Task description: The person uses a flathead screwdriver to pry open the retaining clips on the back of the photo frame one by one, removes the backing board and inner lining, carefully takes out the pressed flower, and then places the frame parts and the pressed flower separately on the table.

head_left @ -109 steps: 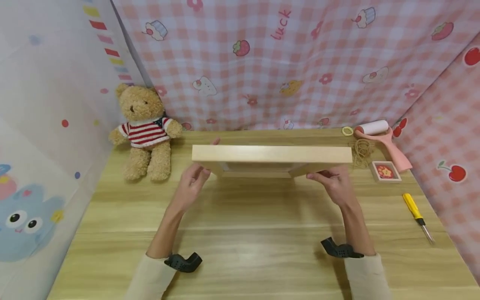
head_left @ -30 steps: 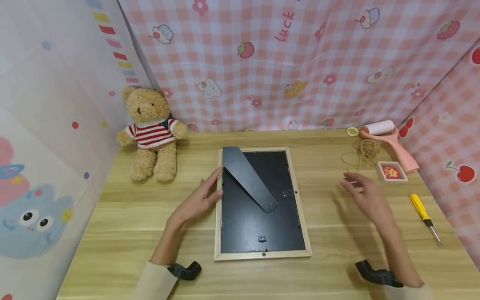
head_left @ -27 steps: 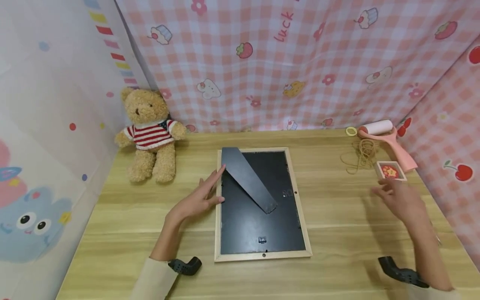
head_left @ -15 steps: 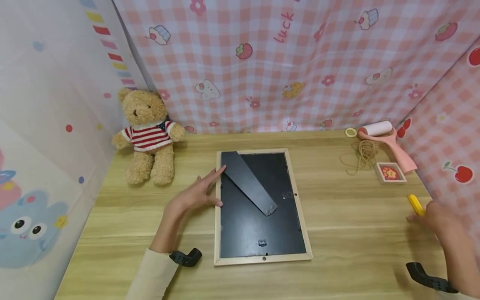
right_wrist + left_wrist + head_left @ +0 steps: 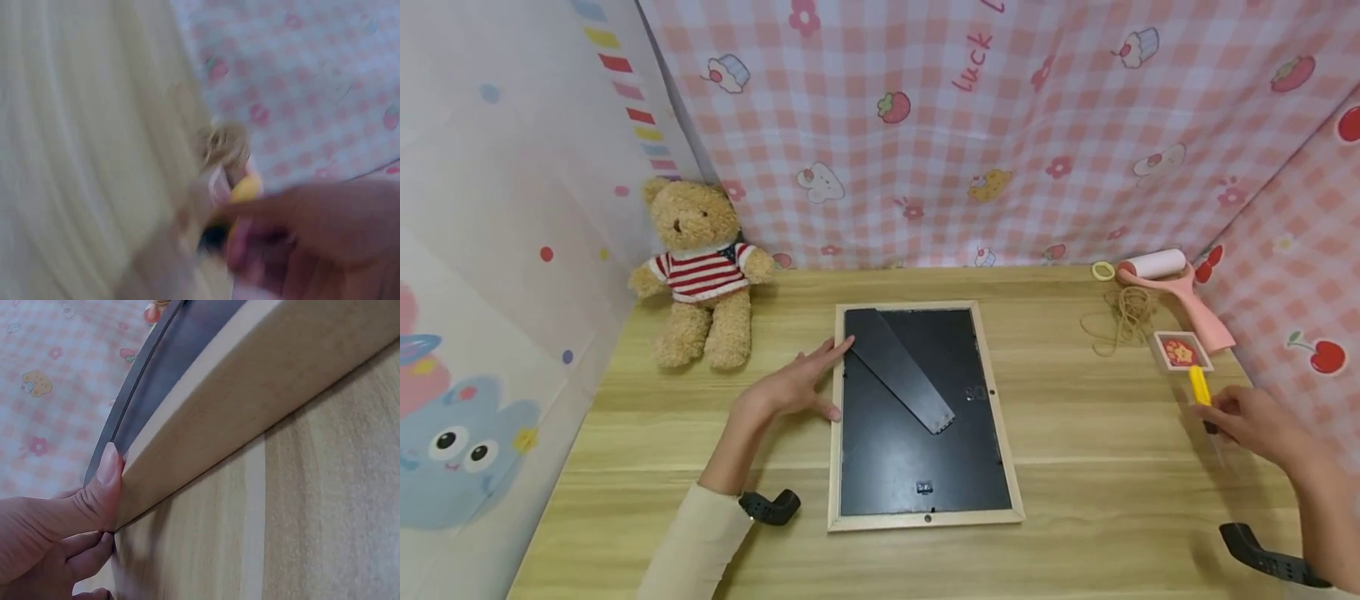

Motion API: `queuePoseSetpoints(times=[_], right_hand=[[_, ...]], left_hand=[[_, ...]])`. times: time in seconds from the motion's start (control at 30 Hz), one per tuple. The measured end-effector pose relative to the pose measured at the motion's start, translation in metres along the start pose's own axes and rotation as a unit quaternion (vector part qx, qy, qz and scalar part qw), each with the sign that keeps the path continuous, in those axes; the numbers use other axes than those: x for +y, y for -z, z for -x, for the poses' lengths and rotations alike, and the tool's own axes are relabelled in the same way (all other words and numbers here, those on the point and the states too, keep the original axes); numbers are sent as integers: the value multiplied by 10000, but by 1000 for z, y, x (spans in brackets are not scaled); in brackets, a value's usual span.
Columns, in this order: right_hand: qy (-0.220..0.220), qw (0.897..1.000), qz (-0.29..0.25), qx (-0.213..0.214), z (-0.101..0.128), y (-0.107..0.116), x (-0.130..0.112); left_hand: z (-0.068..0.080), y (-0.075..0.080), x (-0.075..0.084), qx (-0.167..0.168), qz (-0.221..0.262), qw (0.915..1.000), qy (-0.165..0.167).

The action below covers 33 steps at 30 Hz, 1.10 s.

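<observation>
— Head view: from above, facing forward and down over the light wooden table (image 5: pixel 1075 500), wide enough for both hands.

— Wrist views: left wrist very near, level with the tabletop, against the pale wooden picture frame with black backing (image 5: pixel 250 419) (image 5: pixel 925 417). Right wrist near, blurred, sharing the yellow-handled screwdriver (image 5: pixel 245 187) (image 5: pixel 1199 387).

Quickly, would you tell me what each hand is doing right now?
Left hand: open, fingers straight against the frame edge.
Right hand: holding the yellow screwdriver.

A wooden picture frame (image 5: pixel 925 417) lies face-down, black back up; a yellow-handled screwdriver (image 5: pixel 1201 392) is lifted beside it.
</observation>
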State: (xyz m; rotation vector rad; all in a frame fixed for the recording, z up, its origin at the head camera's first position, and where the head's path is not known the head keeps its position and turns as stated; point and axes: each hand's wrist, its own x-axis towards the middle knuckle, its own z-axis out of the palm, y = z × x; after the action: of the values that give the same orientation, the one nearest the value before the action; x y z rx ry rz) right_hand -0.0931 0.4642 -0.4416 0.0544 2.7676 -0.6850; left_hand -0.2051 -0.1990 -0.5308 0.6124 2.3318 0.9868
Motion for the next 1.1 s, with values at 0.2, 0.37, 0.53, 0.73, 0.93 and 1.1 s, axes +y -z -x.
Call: queuePoseSetpoints(times=[0.2, 0.37, 0.53, 0.73, 0.93, 1.1], right_hand=[[1460, 9509, -2553, 961, -1, -20, -70], [2793, 8576, -4255, 743, -18, -49, -134], [2592, 8573, -4427, 434, -31, -82, -187], [2140, 8603, -4611, -376, -44, -117, -227], [2145, 8600, -4575, -716, -58, -148, -258], [2186, 8729, -4320, -603, -70, -168, -286]], left_hand=[[5, 3, 19, -69, -306, 9990, 316], [10, 7, 40, -94, -610, 9965, 570], [10, 9, 45, -161, -544, 9965, 611], [7, 6, 34, -226, -491, 9973, 502], [4, 4, 23, -217, -412, 9980, 419], [5, 5, 22, -193, -460, 9981, 372]])
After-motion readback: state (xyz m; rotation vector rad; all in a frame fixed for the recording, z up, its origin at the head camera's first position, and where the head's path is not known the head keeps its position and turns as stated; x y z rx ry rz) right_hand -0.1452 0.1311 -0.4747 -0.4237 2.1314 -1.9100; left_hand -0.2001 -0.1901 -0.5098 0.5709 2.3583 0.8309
